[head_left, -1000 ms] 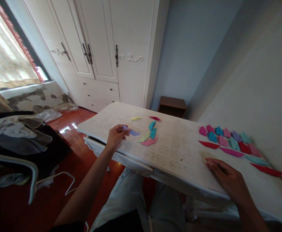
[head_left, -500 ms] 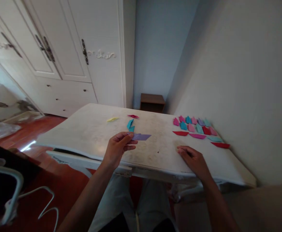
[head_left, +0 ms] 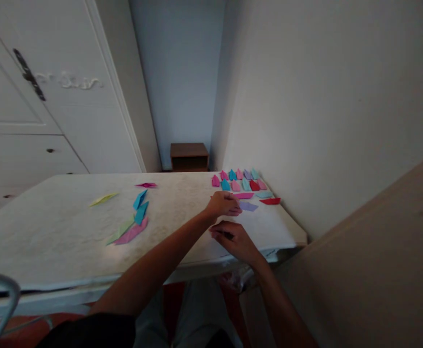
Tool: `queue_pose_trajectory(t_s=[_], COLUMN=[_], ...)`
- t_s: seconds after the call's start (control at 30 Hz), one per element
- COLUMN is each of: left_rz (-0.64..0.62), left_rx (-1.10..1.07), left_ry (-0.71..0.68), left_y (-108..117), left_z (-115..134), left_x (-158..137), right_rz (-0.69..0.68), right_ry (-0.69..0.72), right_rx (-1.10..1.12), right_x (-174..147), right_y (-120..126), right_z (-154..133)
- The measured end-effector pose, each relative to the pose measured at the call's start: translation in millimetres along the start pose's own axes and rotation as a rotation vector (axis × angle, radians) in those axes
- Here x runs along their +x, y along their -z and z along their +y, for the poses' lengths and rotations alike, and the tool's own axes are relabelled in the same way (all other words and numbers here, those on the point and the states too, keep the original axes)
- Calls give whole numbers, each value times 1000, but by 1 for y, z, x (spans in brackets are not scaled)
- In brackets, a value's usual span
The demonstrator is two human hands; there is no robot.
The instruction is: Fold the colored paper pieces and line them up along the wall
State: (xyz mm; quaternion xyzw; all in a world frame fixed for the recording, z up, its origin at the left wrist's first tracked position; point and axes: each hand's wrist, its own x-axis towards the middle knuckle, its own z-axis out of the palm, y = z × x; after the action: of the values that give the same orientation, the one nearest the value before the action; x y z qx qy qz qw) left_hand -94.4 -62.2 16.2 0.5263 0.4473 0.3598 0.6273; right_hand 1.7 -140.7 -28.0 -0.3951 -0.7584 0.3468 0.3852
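Note:
My left hand (head_left: pixel 224 204) reaches across to the right side of the table, its fingers closed at the near end of a purple folded paper piece (head_left: pixel 248 207). That piece is low over the tabletop or touching it; I cannot tell which. Just beyond lie flat folded papers: a pink one (head_left: pixel 243 195), a pale teal one (head_left: pixel 264 195) and a red one (head_left: pixel 270 201). My right hand (head_left: pixel 235 237) is nearer to me, its fingers curled together at the tips with nothing visible in them.
Several small folded paper pieces (head_left: pixel 235 185) stand in rows by the wall. Further left on the white table (head_left: pixel 66 212) lie yellow (head_left: pixel 103 199), magenta (head_left: pixel 146 185), blue (head_left: pixel 141 212), green (head_left: pixel 121 229) and pink (head_left: pixel 132 232) folded papers. A brown cabinet (head_left: pixel 189 150) stands beyond the table.
My view has swung right. My left hand has carried the purple folded paper from mid-table to the rows on the right. My right hand keeps its curled shape.

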Motion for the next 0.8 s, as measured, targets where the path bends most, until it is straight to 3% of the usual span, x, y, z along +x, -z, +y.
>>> queue_pose_trajectory(t_s=[0.2, 0.4, 0.57, 0.67, 0.8], left_rz=[3, 53, -147, -226, -238], left_rx=[276, 596, 1149, 1351, 1435], left_ry=[-2, -191, -515, -501, -473], left_y=[-16, -9, -11, -14, -16], left_z=[-10, -7, -2, 0, 1], left_x=[27, 25, 27, 31, 35], right_rz=[16, 44, 41, 48, 58], right_ry=[22, -8, 1, 23, 21], right_rx=[-2, 19, 7, 2, 34], right_x=[2, 2, 2, 3, 4], right_y=[0, 1, 1, 0, 1], right_z=[-4, -3, -1, 0, 0])
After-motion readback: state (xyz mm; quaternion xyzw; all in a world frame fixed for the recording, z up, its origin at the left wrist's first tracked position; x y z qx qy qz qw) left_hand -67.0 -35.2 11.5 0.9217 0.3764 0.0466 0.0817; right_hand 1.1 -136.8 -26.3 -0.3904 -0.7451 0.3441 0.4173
